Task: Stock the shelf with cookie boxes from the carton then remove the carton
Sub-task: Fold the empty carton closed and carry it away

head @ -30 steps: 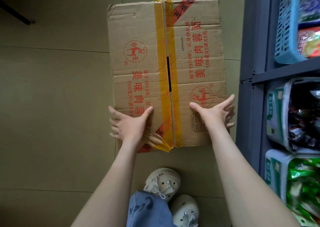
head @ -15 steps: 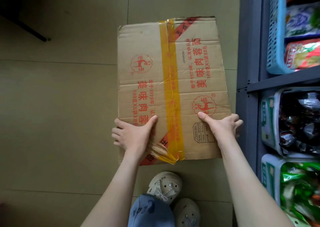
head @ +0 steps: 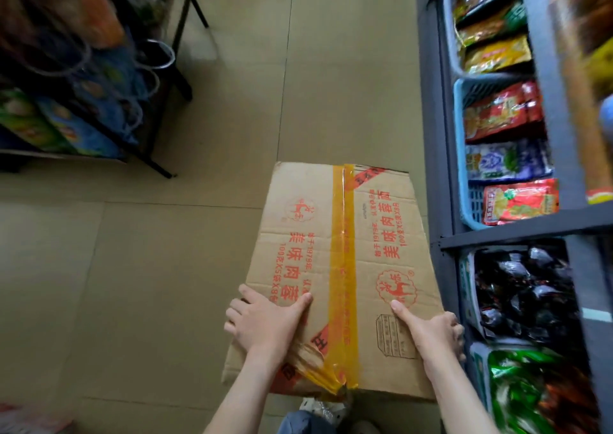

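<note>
Left grip: clamped on the carton at its near-left corner. Thumb lies flat on the top face and the fingers wrap over the left edge.

Right grip: same hold on the near-right side. Thumb lies on the top face by the printed box symbol and the fingers curl round the right edge. Both grips hold only cardboard.

Carton: lower middle of the frame, printed brown face up with red lettering. Yellow tape runs along the centre seam, front to back, and is torn and bunched at the near edge. The near edge overlaps a pale shoe and a denim leg at the bottom of the frame. Can't tell whether the far end touches the floor or whether the carton is flattened.

Shelf: dark grey unit down the right side of the frame, just beside the carton's right edge. A blue basket at upper right holds red, blue and yellow snack packets. The lower-right bins hold dark packets and green packets.

Upper left of the frame: black wire rack with blurred, colourful goods, well apart from the carton. Floor is tan tile.
</note>
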{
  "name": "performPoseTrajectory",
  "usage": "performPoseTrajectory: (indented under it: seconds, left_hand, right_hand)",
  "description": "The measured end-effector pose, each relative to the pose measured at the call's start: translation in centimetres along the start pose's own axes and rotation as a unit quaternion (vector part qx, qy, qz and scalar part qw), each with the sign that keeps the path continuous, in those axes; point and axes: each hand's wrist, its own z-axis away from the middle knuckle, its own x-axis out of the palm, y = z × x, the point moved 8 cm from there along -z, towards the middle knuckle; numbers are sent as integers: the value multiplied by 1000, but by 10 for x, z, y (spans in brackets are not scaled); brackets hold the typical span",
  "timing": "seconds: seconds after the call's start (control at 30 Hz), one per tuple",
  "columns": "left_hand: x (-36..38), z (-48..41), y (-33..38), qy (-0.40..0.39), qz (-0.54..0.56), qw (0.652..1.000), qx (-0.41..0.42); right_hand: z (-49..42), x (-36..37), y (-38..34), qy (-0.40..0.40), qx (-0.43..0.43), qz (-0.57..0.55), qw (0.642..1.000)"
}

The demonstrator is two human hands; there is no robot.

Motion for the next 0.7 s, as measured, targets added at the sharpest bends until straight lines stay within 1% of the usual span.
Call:
performPoseTrajectory:
  seconds: [0.1, 0.23, 0.3, 0.4, 0.53, 0.63, 0.7]
  left_hand:
    - [-40, 18, 8, 4, -19, 999, 25]
    - [-100, 41, 18, 6, -34, 998, 56]
    - [-131, 55, 21, 10, -43, 997, 62]
    - [-174, 71, 27, 17, -54, 996, 64]
    - [-228, 85, 43, 10, -55, 996, 74]
    - [-270, 93, 65, 12, -55, 994, 93]
    - [-297, 98, 84, 22, -60, 992, 112]
  right_hand:
    - [27, -21, 5, -4, 34, -37, 999]
    - [63, -42, 7, -18, 42, -106, 993]
    - [85, -55, 3, -23, 52, -121, 991]
    - [114, -79, -16, -39, 57, -134, 989]
    - [142, -120, -54, -55, 38, -179, 982]
    - [161, -147, -79, -55, 41, -197, 978]
    - [168, -156, -93, -69, 53, -217, 972]
